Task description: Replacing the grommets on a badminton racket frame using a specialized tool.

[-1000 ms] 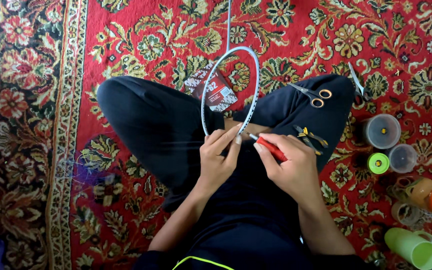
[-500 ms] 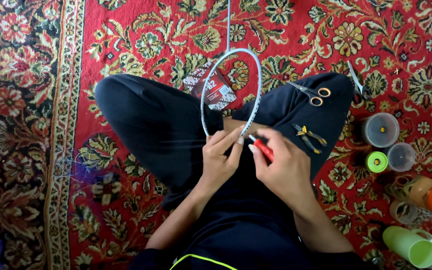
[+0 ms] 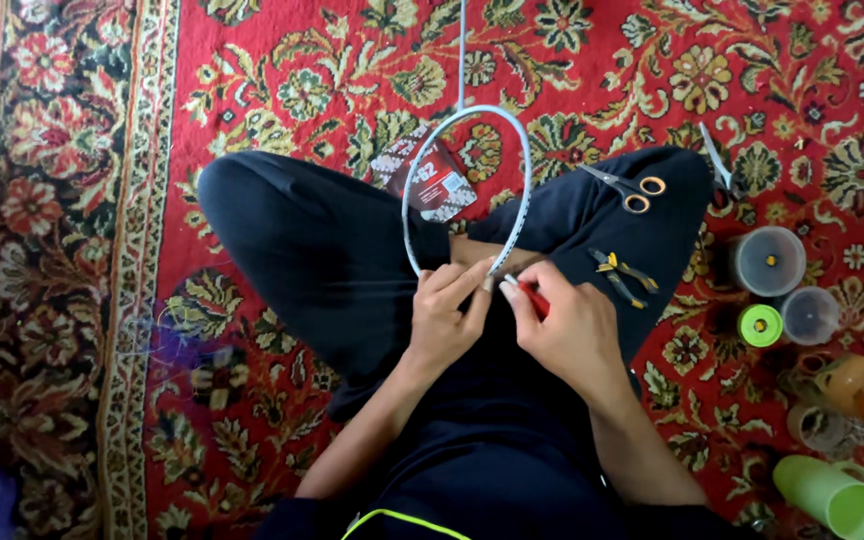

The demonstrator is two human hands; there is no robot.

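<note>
Silver-white oval racket frame [image 3: 467, 190] rests on the person's crossed legs; left hand [image 3: 444, 318] pinches its lower rim, right hand [image 3: 564, 330] grips a red-handled tool [image 3: 532, 298] there; pushed crooked, the tip could slip into the fingers

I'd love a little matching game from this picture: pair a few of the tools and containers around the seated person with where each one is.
Things:
1. scissors
2. small pliers
3. red-handled tool
4. green cup

Places:
A. gripped in the right hand
B. lying on the carpet, bottom right
C. on the trouser leg, nearest the knee
D. on the trouser leg, just beside the right hand

Pairs: 1-C, 2-D, 3-A, 4-B
</note>
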